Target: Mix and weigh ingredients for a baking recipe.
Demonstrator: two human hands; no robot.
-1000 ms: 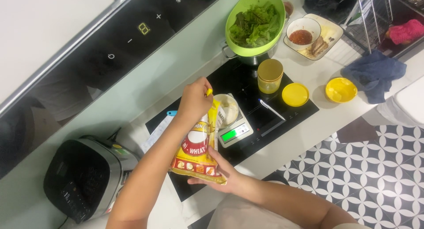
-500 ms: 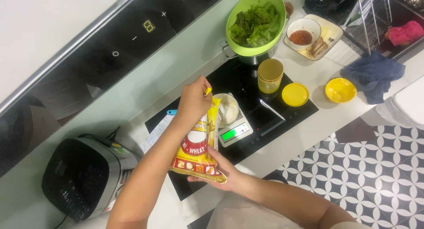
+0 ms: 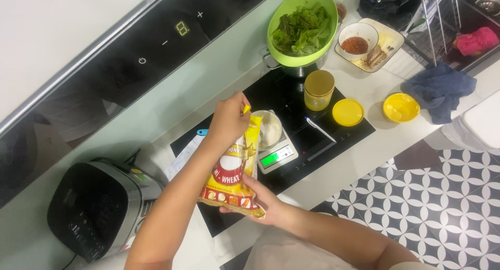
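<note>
My left hand (image 3: 229, 121) pinches the top corner of a yellow and red flour bag (image 3: 232, 181). My right hand (image 3: 260, 198) grips the bag's bottom from underneath. The bag stands nearly upright, its top next to a metal bowl (image 3: 271, 128) with white powder in it. That bowl sits on a small white kitchen scale (image 3: 279, 156) with a lit green display, which rests on a black cooktop (image 3: 312, 142).
On the cooktop are a green colander of lettuce (image 3: 304, 25) over a pot, a yellow jar (image 3: 319, 90), a yellow lid (image 3: 348, 112) and a utensil (image 3: 320, 129). A yellow bowl (image 3: 401, 107), blue cloth (image 3: 440, 87) and sauce bowl (image 3: 358, 40) lie right; a black appliance (image 3: 94, 207) stands left.
</note>
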